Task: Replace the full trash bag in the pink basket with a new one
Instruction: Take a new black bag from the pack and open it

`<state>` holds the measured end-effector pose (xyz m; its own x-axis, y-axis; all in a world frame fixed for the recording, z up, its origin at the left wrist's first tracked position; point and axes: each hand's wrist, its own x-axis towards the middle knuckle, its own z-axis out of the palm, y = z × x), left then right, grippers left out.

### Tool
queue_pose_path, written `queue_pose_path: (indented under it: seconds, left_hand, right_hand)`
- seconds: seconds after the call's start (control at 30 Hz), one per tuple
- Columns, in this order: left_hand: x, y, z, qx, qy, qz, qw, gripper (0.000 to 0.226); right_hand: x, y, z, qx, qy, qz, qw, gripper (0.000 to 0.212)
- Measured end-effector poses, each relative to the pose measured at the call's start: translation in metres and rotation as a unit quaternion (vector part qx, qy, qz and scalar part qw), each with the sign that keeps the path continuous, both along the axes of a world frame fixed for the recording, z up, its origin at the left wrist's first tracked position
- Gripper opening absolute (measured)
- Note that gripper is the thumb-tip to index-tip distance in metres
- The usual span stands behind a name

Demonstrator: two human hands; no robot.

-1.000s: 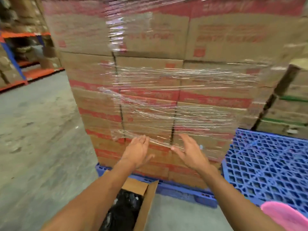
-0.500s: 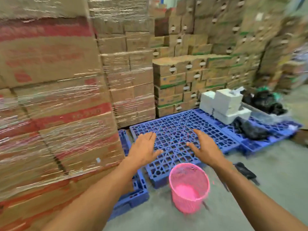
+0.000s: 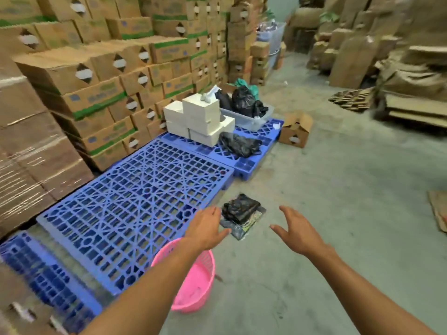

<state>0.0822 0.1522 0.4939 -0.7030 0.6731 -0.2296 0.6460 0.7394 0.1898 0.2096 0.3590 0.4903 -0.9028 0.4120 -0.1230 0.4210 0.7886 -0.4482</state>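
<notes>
Warehouse: stacked cartons (image 3: 101, 93), plastic pallets (image 3: 135, 204), concrete floor (image 3: 338, 189).

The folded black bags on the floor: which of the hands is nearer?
Left. The left hand hovers right beside the folded black bags, fingertips nearly touching; the right hand is clearly apart on their other side.

Two bare forearms in view, no sleeves showing. Left hand (image 3: 206, 229) and right hand (image 3: 298, 234) are bare, no gloves. Wrists and fingers carry nothing: no watch, rings or bands.
</notes>
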Motion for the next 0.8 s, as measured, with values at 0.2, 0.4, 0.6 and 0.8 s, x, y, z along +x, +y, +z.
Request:
queue_pose_path:
  seconds: [0.2, 0.4, 0.6, 0.8]
  left_hand:
    - [-0.059, 0.099, -0.063, -0.057, -0.057, -0.036, 0.996, 0.064]
    - [-0.133, 0.181, -0.099, -0.105, -0.072, -0.011, 0.992, 0.062]
    - [-0.217, 0.224, -0.133, -0.096, -0.117, 0.072, 0.986, 0.069]
    - [-0.314, 0.259, -0.204, -0.106, -0.127, 0.177, 0.970, 0.078]
  right_hand:
    - [-0.033, 0.085, -0.056, -0.016, -0.086, -0.054, 0.995, 0.066]
    - [-0.125, 0.174, -0.089, -0.017, -0.127, 0.010, 0.992, 0.078]
    - [-0.239, 0.234, -0.103, -0.010, -0.171, 0.083, 0.982, 0.072]
    - [-0.369, 0.271, -0.171, -0.056, -0.168, 0.107, 0.978, 0.061]
